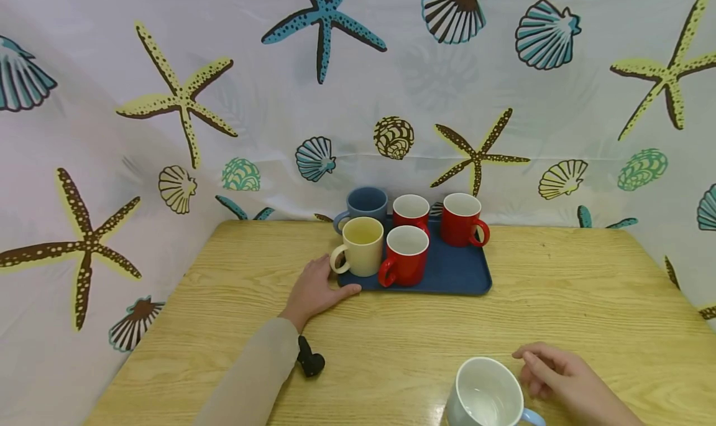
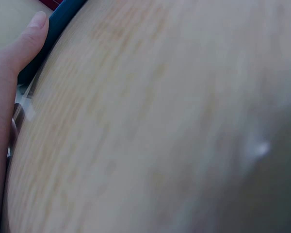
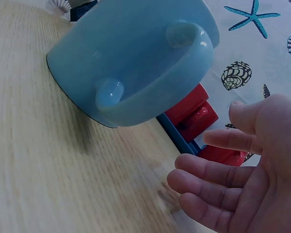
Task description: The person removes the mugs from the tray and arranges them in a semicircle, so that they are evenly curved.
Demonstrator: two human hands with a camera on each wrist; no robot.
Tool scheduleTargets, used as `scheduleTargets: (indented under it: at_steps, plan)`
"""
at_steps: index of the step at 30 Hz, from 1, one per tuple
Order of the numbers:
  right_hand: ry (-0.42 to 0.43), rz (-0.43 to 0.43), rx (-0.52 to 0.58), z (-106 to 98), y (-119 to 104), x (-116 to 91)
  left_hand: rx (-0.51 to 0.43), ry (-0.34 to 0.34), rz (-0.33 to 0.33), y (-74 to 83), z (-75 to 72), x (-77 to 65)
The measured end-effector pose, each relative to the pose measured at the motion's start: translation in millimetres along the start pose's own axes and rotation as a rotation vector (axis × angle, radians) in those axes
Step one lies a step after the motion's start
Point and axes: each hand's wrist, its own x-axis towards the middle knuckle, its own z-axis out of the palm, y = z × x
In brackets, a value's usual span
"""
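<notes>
My left hand [image 1: 317, 290] holds the left front corner of a dark blue tray [image 1: 455, 270], its thumb along the front rim; in the left wrist view the thumb [image 2: 31, 41] lies against the tray's edge [image 2: 63, 19]. Closest to that hand on the tray stands a cream-yellow mug [image 1: 363, 255]. A light blue mug [image 1: 464, 407] with a white inside stands upright near the front of the table. Just right of it, my right hand [image 1: 565, 376] has loosely bent fingers with nothing in them; in the right wrist view they face the mug's handle [image 3: 160, 90], apart from it.
Also on the tray are a blue-grey mug [image 1: 366, 202] behind the yellow one and red mugs at the front [image 1: 411, 264], back [image 1: 408, 216] and right [image 1: 461, 227]. A small black object [image 1: 310, 359] is beside my left sleeve. A shell-patterned cloth [image 1: 358, 115] hangs behind the table.
</notes>
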Motion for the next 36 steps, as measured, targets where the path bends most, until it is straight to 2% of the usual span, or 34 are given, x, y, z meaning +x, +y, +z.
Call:
scheduleTargets:
  at_steps: [5, 7, 13, 23, 29, 36]
  plan:
    - [0.073, -0.073, -0.087, 1.0, 0.9, 8.4, 0.001, 0.007, 0.009, -1.1, 0.6, -0.5]
    - [0.104, -0.057, -0.098, 1.6, 0.9, 12.0, 0.003, 0.008, 0.006, -1.1, 1.1, -0.5]
    - [0.144, 0.027, -0.022, 0.7, -0.5, 24.0, 0.015, 0.007, -0.005, -0.9, 0.8, 1.0]
    - [0.134, 0.04, 0.064, -3.8, -8.4, 41.4, 0.018, 0.021, 0.001, -1.4, 2.6, 0.5]
    - [0.152, 0.035, 0.055, -8.6, -14.7, 54.0, 0.011, 0.016, 0.01, -2.1, 2.5, 1.9]
    - [0.166, 0.032, 0.039, -16.3, -18.8, 69.8, 0.022, 0.012, -0.013, -4.3, 3.6, 1.0]
